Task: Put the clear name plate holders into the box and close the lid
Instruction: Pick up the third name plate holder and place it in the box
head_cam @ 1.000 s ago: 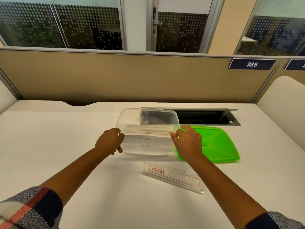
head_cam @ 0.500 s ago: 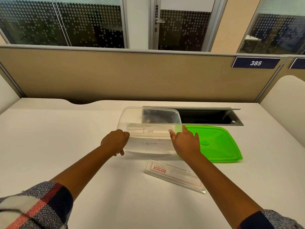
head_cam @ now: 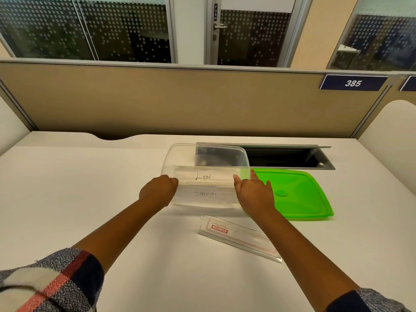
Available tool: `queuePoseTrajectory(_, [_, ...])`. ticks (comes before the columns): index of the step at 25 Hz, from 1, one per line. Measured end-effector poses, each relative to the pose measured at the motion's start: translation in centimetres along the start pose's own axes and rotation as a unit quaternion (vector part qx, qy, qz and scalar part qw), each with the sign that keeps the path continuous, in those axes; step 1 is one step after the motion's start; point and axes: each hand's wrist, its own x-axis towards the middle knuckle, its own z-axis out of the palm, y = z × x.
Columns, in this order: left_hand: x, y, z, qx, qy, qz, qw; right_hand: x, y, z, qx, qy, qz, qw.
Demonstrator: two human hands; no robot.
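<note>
Left hand [head_cam: 157,191] grip curled on left end of LION name plate holder [head_cam: 203,177]; right hand [head_cam: 253,194] pinches right end. Holder inside clear box [head_cam: 206,176], mid-table, another holder beneath it. GEMSON holder [head_cam: 239,237] lies nearer front edge. Green lid [head_cam: 292,194] right of box, off.

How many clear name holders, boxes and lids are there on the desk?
Name holders: 3. The "Lion" holder and another holder are in the box, and the red-labelled holder lies on the desk.
Boxes: 1, the clear box.
Lids: 1, the green lid.
Total: 5
</note>
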Motion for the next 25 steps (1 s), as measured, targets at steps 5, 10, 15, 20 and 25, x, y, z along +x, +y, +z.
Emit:
queuePoseTrajectory(5, [0.0,-0.2,0.3,0.026,0.021,0.020,0.999,0.1,0.1,0.4,0.003,0.007,0.003,1.000])
queuePoseTrajectory(10, [-1.1,-0.9,1.1,0.000,0.103,0.081,0.991,-0.2,0.1,0.1,0.021,0.016,0.001,1.000])
queuePoseTrajectory(15, [-2.1,-2.1,0.9,0.020,0.098,0.125,0.987,-2.0,0.7,-1.2,0.034,0.067,-0.077,0.994])
queuePoseTrajectory(20, [-6.0,-3.7,2.1,-0.027,0.144,0.173,0.974,-6.8,0.8,-1.1,0.064,0.088,-0.132,0.985])
queuePoseTrajectory(25, [-10.7,-6.7,5.8,-0.071,0.116,0.201,0.970,-13.5,1.3,1.8,0.113,0.116,-0.221,0.962])
